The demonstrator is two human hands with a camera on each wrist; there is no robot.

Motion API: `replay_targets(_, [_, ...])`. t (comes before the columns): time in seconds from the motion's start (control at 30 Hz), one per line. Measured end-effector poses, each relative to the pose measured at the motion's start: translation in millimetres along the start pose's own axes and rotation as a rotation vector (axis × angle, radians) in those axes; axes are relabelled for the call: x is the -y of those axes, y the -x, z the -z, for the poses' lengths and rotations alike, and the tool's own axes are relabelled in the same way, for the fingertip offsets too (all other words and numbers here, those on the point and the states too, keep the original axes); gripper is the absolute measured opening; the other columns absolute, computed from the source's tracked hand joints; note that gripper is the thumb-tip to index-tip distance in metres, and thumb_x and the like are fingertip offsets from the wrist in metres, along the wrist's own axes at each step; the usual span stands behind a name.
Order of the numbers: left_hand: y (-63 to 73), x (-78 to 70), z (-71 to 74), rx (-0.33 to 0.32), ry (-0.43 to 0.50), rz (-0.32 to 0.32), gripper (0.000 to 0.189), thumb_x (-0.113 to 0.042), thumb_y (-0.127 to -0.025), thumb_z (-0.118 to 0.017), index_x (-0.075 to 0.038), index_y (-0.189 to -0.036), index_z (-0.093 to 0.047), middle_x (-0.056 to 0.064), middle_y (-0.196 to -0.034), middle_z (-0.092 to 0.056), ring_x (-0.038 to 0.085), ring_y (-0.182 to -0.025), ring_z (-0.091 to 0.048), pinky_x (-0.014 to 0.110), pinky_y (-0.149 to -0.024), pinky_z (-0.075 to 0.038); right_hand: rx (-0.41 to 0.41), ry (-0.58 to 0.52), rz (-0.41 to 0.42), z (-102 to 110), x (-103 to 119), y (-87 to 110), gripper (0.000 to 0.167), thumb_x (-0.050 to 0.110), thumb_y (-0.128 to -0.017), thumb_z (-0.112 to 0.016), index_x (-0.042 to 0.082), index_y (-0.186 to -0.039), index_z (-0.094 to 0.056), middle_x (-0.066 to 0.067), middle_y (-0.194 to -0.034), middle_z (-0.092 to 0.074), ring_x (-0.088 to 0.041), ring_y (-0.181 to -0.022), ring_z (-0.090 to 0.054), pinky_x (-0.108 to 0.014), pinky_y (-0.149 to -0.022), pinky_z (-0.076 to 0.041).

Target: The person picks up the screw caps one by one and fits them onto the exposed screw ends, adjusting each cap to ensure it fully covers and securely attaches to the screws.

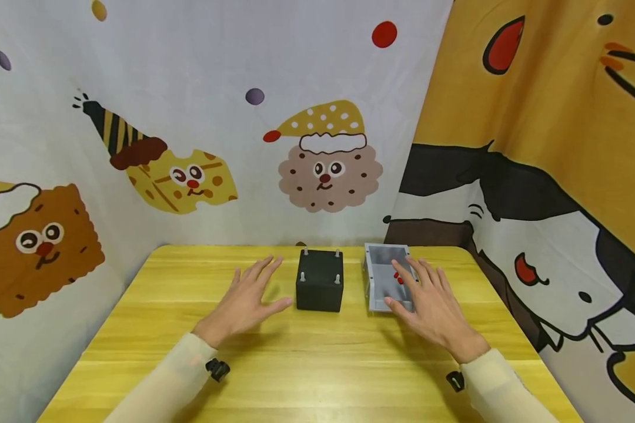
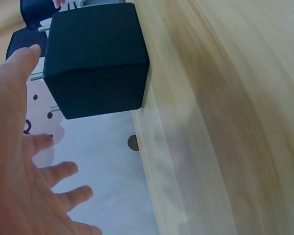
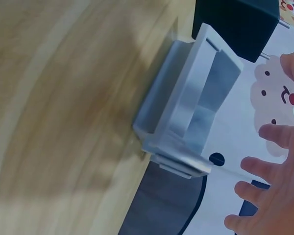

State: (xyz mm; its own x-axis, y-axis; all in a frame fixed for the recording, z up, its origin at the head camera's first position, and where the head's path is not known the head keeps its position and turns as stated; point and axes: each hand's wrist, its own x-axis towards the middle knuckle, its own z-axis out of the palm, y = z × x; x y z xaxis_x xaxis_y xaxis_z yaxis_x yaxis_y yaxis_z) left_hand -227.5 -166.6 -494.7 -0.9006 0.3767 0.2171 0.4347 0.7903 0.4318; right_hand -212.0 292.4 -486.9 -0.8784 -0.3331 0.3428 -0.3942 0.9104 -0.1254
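Note:
A black block (image 1: 319,289) with metal pegs standing up near its top corners sits on the table. To its left my left hand (image 1: 246,308) hovers with fingers spread, holding nothing. A grey open-topped box (image 1: 385,276) stands right of the block, with small red pieces (image 1: 399,278) inside. My right hand (image 1: 433,302) reaches over the box's right side, fingers spread and nothing held; it hides part of the box. In the left wrist view the black block (image 2: 95,61) lies beyond my thumb. The right wrist view shows the grey box (image 3: 186,98) beside my outstretched fingers.
The wood-grain table (image 1: 317,370) ends just behind the block and box. A white curtain (image 1: 201,70) with cartoon figures hangs behind it, and a yellow printed curtain (image 1: 465,106) is at the right. Black wrist devices (image 1: 218,369) sit on both sleeves.

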Motion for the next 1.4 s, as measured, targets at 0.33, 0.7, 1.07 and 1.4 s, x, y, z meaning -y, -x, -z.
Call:
replay_targets(0.33, [-11.1, -7.5, -8.9, 0.025, 0.074, -0.093, 0.098, -0.067, -0.109, -0.076, -0.031, -0.187, -0.029, 0.014, -0.191, -0.035, 0.049, -0.171, -0.043, 0.079, -0.141, -0.030, -0.009, -0.039, 0.010, -3, 2, -8.5, 0.076, 0.043, -0.109, -0.082, 0.019, -0.175, -0.053, -0.025, -0.175, -0.052, -0.056, -0.157, -0.054, -0.088, -0.134, -0.030])
replay_targets(0.7, [-22.5, -7.4, -19.7, 0.042, 0.120, -0.102, 0.095, -0.064, -0.109, -0.078, -0.031, -0.186, -0.034, 0.015, -0.190, -0.037, 0.051, -0.169, -0.046, 0.079, -0.132, -0.044, -0.050, -0.020, 0.052, -4, -5, -15.8, 0.067, 0.030, -0.106, -0.086, 0.010, -0.166, -0.062, -0.027, -0.163, -0.063, -0.053, -0.146, -0.062, -0.077, -0.129, -0.044])
replay_targets(1.07, [-34.6, -5.8, -23.3, 0.052, 0.154, -0.112, 0.094, -0.063, -0.109, -0.079, -0.030, -0.184, -0.035, 0.011, -0.192, -0.035, 0.046, -0.171, -0.046, 0.073, -0.134, -0.047, -0.081, -0.012, 0.082, -6, -8, -30.1, 0.058, 0.025, -0.106, -0.087, 0.010, -0.159, -0.069, -0.021, -0.149, -0.072, -0.051, -0.135, -0.068, -0.076, -0.123, -0.051])
replay_targets(1.4, [-49.1, -4.2, -27.8, 0.070, 0.235, -0.103, 0.093, -0.059, -0.109, -0.081, -0.024, -0.182, -0.036, 0.005, -0.194, -0.029, 0.039, -0.176, -0.040, 0.067, -0.138, -0.045, -0.012, 0.001, 0.093, -13, -14, -51.4, 0.045, 0.023, -0.106, -0.087, 0.006, -0.147, -0.078, -0.018, -0.137, -0.080, -0.047, -0.136, -0.072, -0.080, -0.134, -0.041])
